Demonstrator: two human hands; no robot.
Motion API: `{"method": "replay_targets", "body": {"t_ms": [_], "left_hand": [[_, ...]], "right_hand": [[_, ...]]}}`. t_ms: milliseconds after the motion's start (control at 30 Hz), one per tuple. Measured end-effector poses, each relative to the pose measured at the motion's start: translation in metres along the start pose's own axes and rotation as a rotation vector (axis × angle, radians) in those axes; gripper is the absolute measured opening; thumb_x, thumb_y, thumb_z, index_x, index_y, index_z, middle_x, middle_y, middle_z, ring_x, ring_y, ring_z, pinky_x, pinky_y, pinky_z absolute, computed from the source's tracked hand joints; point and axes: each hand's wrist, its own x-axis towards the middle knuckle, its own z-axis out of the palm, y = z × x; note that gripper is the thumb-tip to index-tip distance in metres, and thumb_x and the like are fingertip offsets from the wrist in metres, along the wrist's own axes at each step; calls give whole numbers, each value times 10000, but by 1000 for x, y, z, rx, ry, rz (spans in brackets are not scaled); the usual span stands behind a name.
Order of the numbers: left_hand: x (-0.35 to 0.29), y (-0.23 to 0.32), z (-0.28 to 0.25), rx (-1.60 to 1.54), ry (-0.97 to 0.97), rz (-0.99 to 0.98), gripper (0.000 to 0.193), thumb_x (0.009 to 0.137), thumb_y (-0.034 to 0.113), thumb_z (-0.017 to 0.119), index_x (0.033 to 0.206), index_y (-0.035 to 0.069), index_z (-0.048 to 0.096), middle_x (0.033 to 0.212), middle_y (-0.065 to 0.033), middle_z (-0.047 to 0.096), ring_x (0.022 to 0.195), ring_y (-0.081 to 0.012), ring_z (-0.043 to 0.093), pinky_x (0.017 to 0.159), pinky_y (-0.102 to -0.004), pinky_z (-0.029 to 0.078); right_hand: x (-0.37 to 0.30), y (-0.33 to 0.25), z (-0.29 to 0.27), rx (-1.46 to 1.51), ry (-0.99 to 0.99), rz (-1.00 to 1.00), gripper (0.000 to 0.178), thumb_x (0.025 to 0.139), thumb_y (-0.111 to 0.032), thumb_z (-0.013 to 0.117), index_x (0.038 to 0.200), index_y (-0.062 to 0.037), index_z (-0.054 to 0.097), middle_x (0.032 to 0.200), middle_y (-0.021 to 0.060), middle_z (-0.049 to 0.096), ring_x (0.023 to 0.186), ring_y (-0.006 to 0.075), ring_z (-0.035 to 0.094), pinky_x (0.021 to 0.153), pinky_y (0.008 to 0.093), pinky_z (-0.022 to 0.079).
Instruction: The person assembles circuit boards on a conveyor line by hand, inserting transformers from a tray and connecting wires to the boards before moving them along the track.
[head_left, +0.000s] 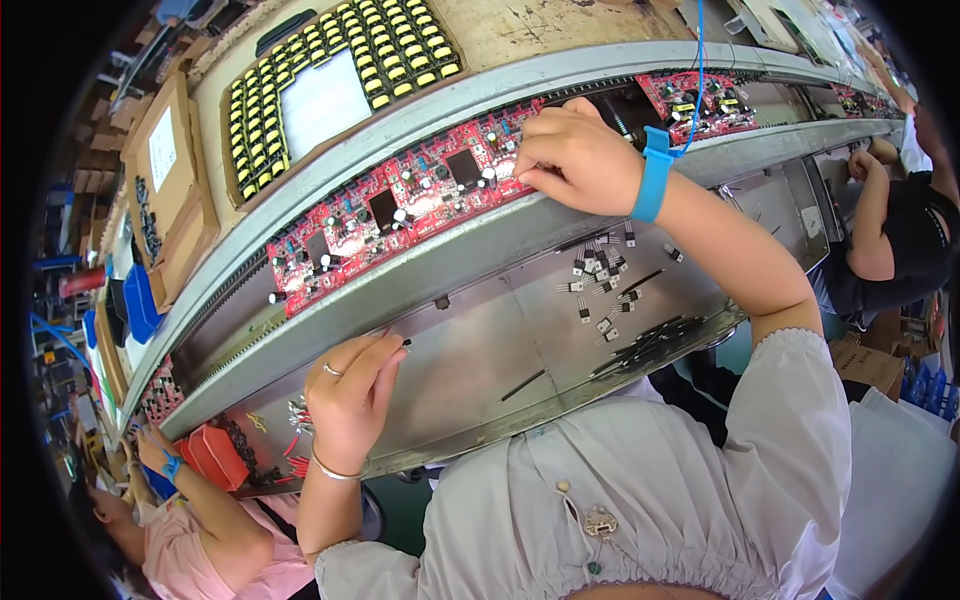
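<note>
A long panel of red circuit boards point(345, 235), carrying capacitors and dark square openings, lies on the conveyor rail. My right hand point(580, 160), with a blue wrist strap, is at the panel's right end. Its thumb and fingers are pinched against the board; whatever sits between them is hidden. My left hand point(350, 395) is raised over the metal tray point(470, 365), closed in a pinch. A small dark component point(406, 343) pokes out at its fingertips, too small to name surely. Several loose transistors point(600, 268) lie in the tray below my right forearm.
A box of yellow-topped coils point(405, 50) stands beyond the rail, beside an open cardboard box point(175, 190). Thin black sleeves point(655, 345) and a red bin point(213, 455) are in the tray. Another red board point(697, 103) is farther right. Co-workers sit at both sides.
</note>
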Motion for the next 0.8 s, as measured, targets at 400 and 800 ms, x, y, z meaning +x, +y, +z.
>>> {"method": "replay_targets", "body": {"t_ms": [400, 800], "left_hand": [[19, 5, 0, 105, 43, 81, 175, 655, 15, 722, 802, 76, 651, 718, -62, 527, 643, -238, 502, 571, -332, 405], [72, -20, 24, 193, 186, 163, 85, 699, 94, 710, 747, 87, 640, 732, -31, 549, 683, -236, 503, 621, -343, 414]], "right_hand": [[-1, 2, 17, 7, 49, 3, 75, 755, -201, 648, 760, -152, 590, 751, -24, 505, 820, 171, 514, 741, 341, 309], [-72, -88, -25, -140, -728, 160, 242, 723, -221, 652, 946, -147, 594, 842, 83, 538, 794, 270, 581, 582, 396, 481]]}}
